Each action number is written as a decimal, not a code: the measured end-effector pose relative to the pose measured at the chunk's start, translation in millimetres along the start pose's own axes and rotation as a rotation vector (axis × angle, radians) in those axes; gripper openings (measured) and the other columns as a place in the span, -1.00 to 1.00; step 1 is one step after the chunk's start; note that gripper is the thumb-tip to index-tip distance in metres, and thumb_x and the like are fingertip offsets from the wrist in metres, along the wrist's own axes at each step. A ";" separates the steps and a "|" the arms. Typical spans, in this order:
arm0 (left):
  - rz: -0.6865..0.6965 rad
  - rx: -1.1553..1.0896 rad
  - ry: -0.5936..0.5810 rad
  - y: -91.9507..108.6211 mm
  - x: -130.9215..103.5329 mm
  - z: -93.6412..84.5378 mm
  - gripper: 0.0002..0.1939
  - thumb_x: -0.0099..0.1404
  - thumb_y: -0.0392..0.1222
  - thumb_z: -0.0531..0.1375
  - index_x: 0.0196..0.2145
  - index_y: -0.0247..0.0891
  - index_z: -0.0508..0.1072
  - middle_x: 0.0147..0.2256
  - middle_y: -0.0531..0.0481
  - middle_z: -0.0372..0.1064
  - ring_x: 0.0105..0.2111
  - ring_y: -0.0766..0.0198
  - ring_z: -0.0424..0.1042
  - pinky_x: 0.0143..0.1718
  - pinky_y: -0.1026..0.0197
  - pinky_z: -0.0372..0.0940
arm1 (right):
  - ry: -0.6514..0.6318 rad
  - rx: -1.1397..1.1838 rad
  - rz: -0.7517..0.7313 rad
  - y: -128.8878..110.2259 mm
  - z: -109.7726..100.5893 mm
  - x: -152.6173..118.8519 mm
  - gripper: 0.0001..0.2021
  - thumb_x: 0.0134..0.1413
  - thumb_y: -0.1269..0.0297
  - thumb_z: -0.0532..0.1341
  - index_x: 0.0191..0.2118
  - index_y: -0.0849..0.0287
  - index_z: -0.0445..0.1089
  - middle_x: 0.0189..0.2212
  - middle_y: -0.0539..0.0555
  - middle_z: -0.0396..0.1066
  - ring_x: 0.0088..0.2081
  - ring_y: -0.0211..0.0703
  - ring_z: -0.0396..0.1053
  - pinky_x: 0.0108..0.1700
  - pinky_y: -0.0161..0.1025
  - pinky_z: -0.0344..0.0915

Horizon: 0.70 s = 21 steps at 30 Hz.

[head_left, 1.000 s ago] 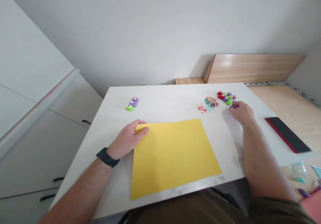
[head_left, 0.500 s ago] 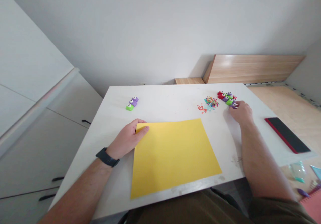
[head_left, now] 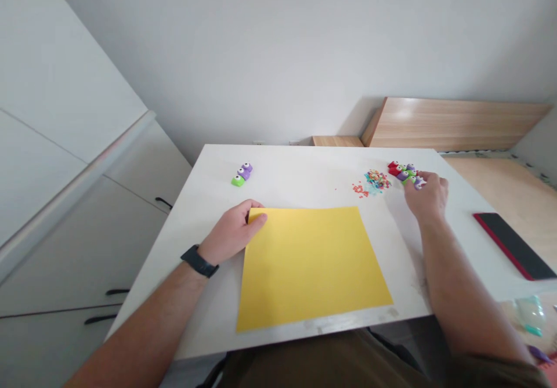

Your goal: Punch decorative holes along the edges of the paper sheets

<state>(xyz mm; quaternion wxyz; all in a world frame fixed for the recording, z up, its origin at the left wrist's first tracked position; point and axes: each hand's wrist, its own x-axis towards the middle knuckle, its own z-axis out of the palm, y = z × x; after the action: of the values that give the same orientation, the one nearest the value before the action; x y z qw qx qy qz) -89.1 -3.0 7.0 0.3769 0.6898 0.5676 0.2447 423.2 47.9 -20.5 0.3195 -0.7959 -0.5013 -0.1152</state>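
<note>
A yellow sheet [head_left: 315, 266] lies on the white table [head_left: 296, 173] near its front edge. My left hand [head_left: 232, 231] pinches the sheet's upper left corner, thumb on top and fingers mostly behind it. At the right, my right hand [head_left: 429, 195] reaches to a cluster of red, green and purple pieces with eyes [head_left: 402, 171]. Its thumb and fingers are around the cluster's near right end, at a purple piece [head_left: 420, 183]; whether they grip it is unclear.
Small colorful beads [head_left: 377, 180] and orange-red bits [head_left: 360, 189] lie left of the cluster. Three eyed pieces [head_left: 242, 174] stand at the back left. A black and red flat object [head_left: 513, 244] rests at the right edge. White cabinets are on the left.
The camera view has shifted, so the table and objects appear farther right. My right hand's fingers have spread a little around the end of the cluster. My left hand still holds the sheet.
</note>
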 end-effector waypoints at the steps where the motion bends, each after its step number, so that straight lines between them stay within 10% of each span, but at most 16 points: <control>1: 0.006 0.001 0.010 0.2 0.3 0.9 -0.73 0.35 0.06 0.13 -0.15 -0.16 0.44 -0.30 0.07 0.51 -0.34 0.19 0.48 -0.36 0.22 0.27 | -0.017 0.012 -0.028 -14.7 0.0 -2.8 -0.55 0.10 0.08 0.20 0.06 0.22 0.38 -0.05 0.31 0.34 0.05 0.20 0.30 0.15 0.21 0.23; 10: 0.029 0.049 0.033 0.6 1.5 5.6 -0.70 0.34 0.06 0.12 -0.15 -0.18 0.46 -0.39 0.06 0.45 -0.42 0.21 0.40 -0.44 0.22 0.19 | -0.511 0.342 -0.806 -203.8 -5.7 -56.6 -0.60 0.17 0.17 0.25 0.10 0.16 0.37 0.04 0.29 0.37 0.11 0.20 0.29 0.18 0.13 0.22; 21: 0.056 0.032 0.060 -9.3 7.0 13.8 -0.67 0.32 0.04 0.16 -0.12 -0.22 0.49 -0.29 -0.05 0.53 -0.34 0.13 0.47 -0.36 0.18 0.26 | -0.716 0.288 -1.118 -366.8 64.5 -109.8 -0.50 0.22 0.12 0.28 0.22 0.17 0.33 0.01 0.29 0.36 0.04 0.10 0.26 0.15 0.04 0.17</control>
<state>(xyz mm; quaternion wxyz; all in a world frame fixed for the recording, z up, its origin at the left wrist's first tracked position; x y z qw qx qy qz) -82.4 1.1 -9.3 0.3416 0.7038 0.5630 0.2664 43.0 116.3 18.7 0.1292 -0.3558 -0.9225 0.0754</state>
